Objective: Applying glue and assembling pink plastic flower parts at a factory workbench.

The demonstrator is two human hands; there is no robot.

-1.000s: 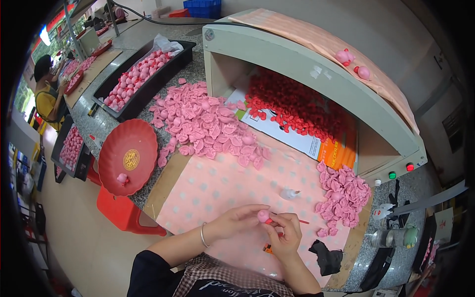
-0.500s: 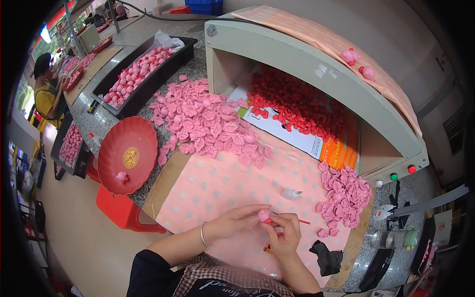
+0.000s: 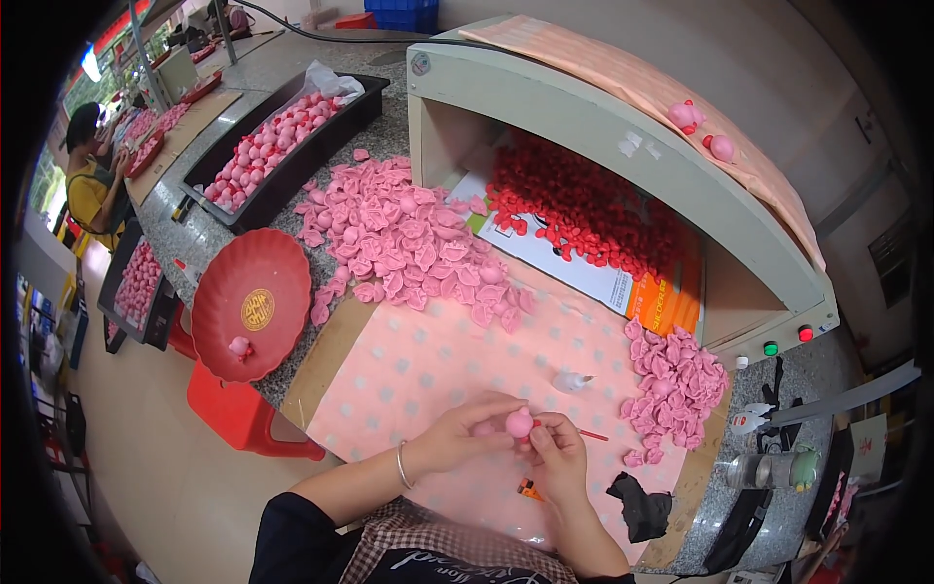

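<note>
Trouble waiting around a little pink ball

Pink ball (image 3: 519, 422) pinched tight in the fingertips of the left hand (image 3: 467, 433), held just above the pink dotted sheet (image 3: 418, 370) and close to the body. Right hand (image 3: 562, 457) pressed up against the ball too, fingers closed on a thin red stick (image 3: 592, 435) with one end poking out to the right. Both hands touching, no gap between them.

Could go wrong in a few ways. Too soft a pinch — down onto the sheet and rolling toward the pile of pink bits (image 3: 676, 375) on the right, then hard to find among so many of the same colour. Too hard a pinch, and maybe a dent; cannot tell from here how squashy the ball is.

Could slip with the stick as well — one wobble and a mark in the wrong spot, or a poke into a left fingertip. Cannot tell if anything wet sits on its tip.

Also worth watching: small white thing (image 3: 572, 380) just past the hands, and small orange thing (image 3: 528, 490) and black rag (image 3: 642, 506) down by the right wrist. Easy to bump with a careless wrist or sleeve, and easy to knock over or drag across the sheet.
</note>
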